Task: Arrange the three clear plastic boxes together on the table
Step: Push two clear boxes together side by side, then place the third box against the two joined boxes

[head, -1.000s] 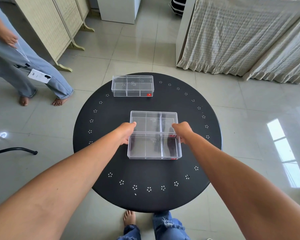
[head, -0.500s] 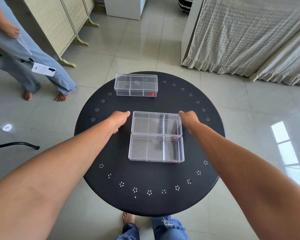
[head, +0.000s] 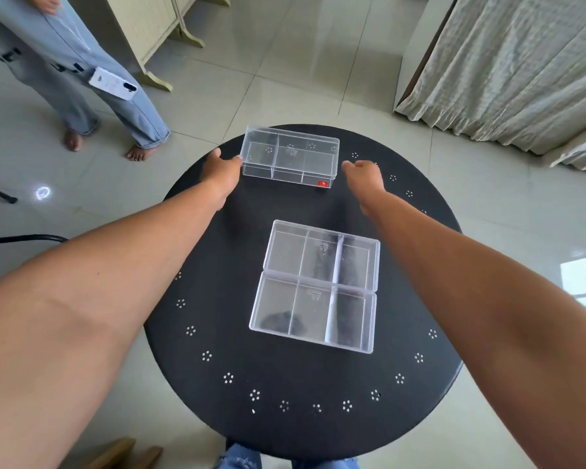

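Two clear plastic boxes lie side by side, long edges touching, in the middle of the round black table (head: 285,377): the far one (head: 322,255) and the near one (head: 313,314). A third clear box (head: 290,157) with a red sticker stands apart at the table's far edge. My left hand (head: 222,172) is at that box's left end, fingertips touching its side. To the right of the box, my right hand (head: 364,174) hovers a little away from it, fingers loosely curled and holding nothing.
A person in blue jeans (head: 82,79) stands barefoot on the tiled floor at the far left, a white phone (head: 113,83) hanging by the leg. A folding screen (head: 156,28) stands behind; curtains (head: 508,69) hang at the right.
Both hands let go of the two middle boxes and reached forward to the far box. The left hand now touches its left end; the right is near its right end.
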{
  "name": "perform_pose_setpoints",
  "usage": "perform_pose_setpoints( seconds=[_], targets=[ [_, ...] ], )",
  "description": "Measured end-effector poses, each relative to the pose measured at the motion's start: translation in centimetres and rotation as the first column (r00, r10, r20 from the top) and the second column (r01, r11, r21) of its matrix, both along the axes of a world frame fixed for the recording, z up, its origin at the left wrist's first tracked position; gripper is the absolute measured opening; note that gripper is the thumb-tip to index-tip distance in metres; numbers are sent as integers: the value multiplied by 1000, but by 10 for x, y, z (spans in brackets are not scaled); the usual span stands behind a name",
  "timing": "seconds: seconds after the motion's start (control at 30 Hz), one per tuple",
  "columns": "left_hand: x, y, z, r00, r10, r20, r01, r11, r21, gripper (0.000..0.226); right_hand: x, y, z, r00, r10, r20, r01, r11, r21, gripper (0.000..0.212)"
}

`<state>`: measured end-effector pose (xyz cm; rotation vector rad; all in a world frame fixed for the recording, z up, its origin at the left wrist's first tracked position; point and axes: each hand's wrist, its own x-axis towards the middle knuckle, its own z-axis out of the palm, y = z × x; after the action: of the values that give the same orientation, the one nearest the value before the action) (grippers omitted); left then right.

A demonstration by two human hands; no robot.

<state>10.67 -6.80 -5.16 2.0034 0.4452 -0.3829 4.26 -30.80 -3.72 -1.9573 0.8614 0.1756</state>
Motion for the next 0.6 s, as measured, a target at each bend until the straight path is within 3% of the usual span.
perform_pose_setpoints(
  seconds=[0.13,0.23,0.37,0.5,0.6],
  targets=[
    [23,-8,-10,999,-47,-16,47,998,-43,70,23,4,1,999,-24,-49,30,990,139,12],
    [32,-15,-15,996,-78,-34,75,994,-83,72,33,3,-7,998,-35,-58,46,976,214,39],
    [38,-24,-24,990,-128,-62,118,984,-135,71,32,3,-9,998,-29,-63,45,962,270,45],
    [36,-29,-30,995,-104,1,104,991,-79,51,31,2,-11,999,-12,-39,24,950,313,37],
    [33,-31,-32,994,-101,32,103,993,-65,39,28,0,-12,1000,-16,9,13,952,307,18]
  ],
)
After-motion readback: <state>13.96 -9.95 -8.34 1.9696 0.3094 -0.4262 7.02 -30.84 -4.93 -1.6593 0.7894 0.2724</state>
